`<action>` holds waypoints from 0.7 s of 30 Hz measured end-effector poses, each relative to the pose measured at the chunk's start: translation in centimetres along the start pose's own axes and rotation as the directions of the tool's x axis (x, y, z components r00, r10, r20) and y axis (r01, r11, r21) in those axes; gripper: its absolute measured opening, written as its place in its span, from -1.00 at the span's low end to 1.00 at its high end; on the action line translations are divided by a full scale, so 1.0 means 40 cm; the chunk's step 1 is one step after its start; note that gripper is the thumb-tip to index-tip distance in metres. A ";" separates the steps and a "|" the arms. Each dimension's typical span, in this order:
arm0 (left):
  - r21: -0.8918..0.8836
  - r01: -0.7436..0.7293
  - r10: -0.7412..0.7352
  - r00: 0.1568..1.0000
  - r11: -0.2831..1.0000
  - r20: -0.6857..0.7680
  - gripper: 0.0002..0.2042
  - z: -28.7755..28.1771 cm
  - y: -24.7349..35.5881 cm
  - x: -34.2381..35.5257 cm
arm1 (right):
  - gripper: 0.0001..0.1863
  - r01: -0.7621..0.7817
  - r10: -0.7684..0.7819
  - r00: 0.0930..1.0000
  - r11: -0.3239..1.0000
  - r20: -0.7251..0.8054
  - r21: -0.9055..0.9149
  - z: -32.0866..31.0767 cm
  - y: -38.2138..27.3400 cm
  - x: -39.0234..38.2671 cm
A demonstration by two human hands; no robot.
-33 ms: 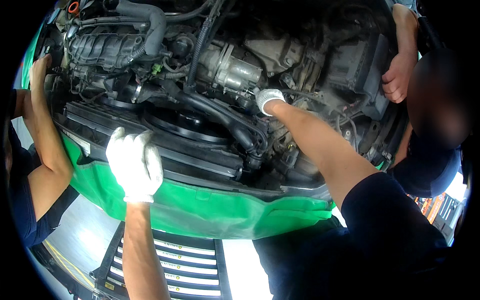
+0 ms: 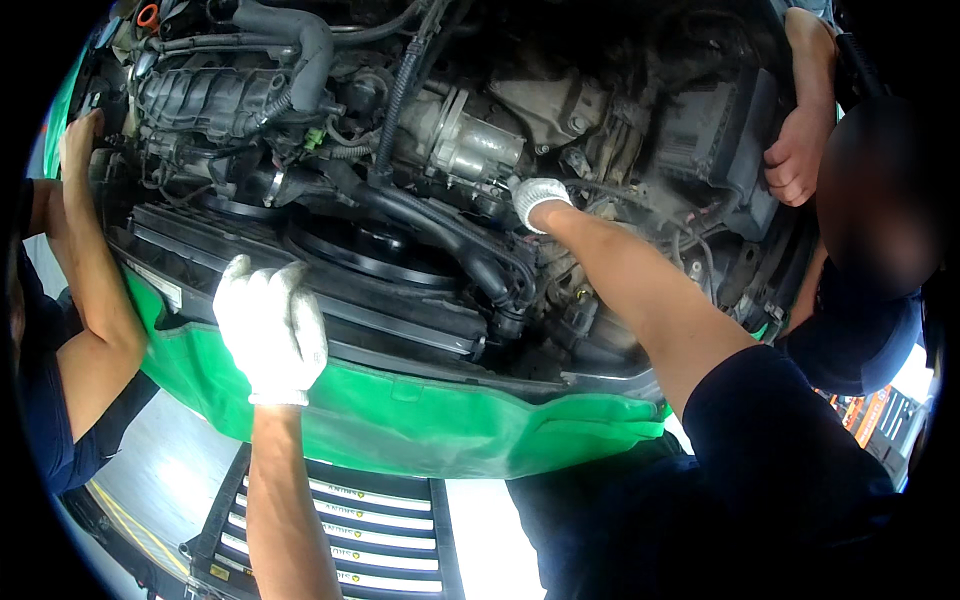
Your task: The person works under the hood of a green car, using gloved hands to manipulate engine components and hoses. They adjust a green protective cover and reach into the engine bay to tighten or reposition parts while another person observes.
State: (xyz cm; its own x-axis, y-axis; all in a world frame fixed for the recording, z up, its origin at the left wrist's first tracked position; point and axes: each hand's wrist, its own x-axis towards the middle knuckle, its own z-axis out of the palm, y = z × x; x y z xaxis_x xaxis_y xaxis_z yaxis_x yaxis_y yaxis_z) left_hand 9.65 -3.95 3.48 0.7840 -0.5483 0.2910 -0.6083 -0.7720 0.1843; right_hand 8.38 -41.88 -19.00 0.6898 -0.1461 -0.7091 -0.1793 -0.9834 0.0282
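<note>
Left grip [image 2: 270, 328]: half open, looks empty, near the green cover [image 2: 420, 420].
Right grip [image 2: 540, 204]: can't tell how open, or what's held.
Silver part [image 2: 482, 146]: just beside right grip.
Scrape: might come if right grip slips.

Shiny metal cylinder [image 2: 480, 152], smooth glossy green cover [image 2: 385, 425], 2 matt cloth gloves [image 2: 268, 335].
</note>
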 end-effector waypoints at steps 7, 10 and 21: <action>-0.015 0.016 -0.016 1.000 1.000 0.020 -0.76 0.003 0.002 -0.008 | -0.64 -0.017 0.026 0.999 0.978 -0.041 0.210 -0.093 -0.028 -0.043; 0.004 0.002 -0.002 1.000 1.000 0.021 -0.75 0.002 0.013 0.001 | -0.61 -0.203 0.230 0.972 0.737 0.043 0.644 -0.133 0.009 -0.037; 0.014 -0.025 0.023 0.992 1.000 0.121 -0.74 -0.003 0.006 -0.019 | -0.47 -0.089 -0.017 0.996 -0.414 0.090 0.906 -0.129 0.009 0.000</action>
State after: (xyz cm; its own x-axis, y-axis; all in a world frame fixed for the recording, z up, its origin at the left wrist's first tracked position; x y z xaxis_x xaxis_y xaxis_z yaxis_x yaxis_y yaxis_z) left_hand 8.90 -3.68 3.41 0.7790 -0.6009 0.1790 -0.6259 -0.7626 0.1637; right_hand 11.96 -42.80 -15.36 0.6270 -0.1192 -0.7698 -0.6226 0.5173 -0.5872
